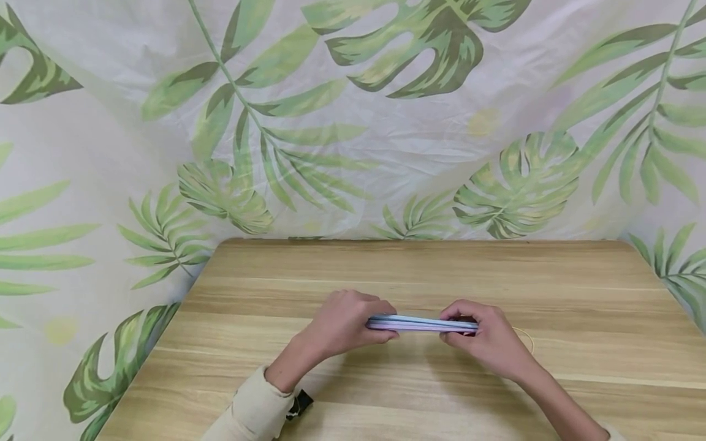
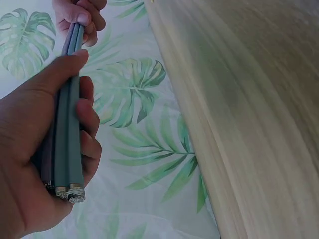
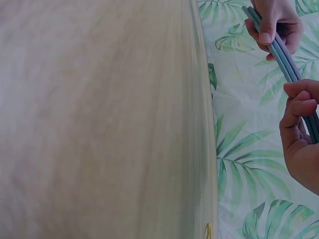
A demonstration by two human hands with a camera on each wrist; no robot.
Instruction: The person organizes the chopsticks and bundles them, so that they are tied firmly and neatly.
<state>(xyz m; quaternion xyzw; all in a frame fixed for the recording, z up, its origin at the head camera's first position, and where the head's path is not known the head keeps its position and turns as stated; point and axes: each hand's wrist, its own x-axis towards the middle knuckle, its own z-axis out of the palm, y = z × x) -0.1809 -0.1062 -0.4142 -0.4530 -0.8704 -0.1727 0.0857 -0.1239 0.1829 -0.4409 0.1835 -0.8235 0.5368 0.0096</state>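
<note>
A bundle of slim light-blue and purple sticks (image 1: 416,324) is held lengthwise between the two hands, above the wooden table. My left hand (image 1: 347,321) grips its left end, thumb along the near side and fingers round the far side. The left wrist view shows several stick ends (image 2: 70,191) poking out by the palm, one of them rough and greyish. At the other end, my right hand (image 1: 491,337) pinches the bundle between thumb and fingers. Part of the bundle is hidden inside each hand.
A thin yellow loop (image 1: 531,339), like a rubber band, lies on the table (image 1: 419,263) beyond the right hand. Beside the left sleeve (image 1: 256,401) is a small black object (image 1: 299,404). A leaf-patterned cloth (image 1: 353,153) hangs behind the table.
</note>
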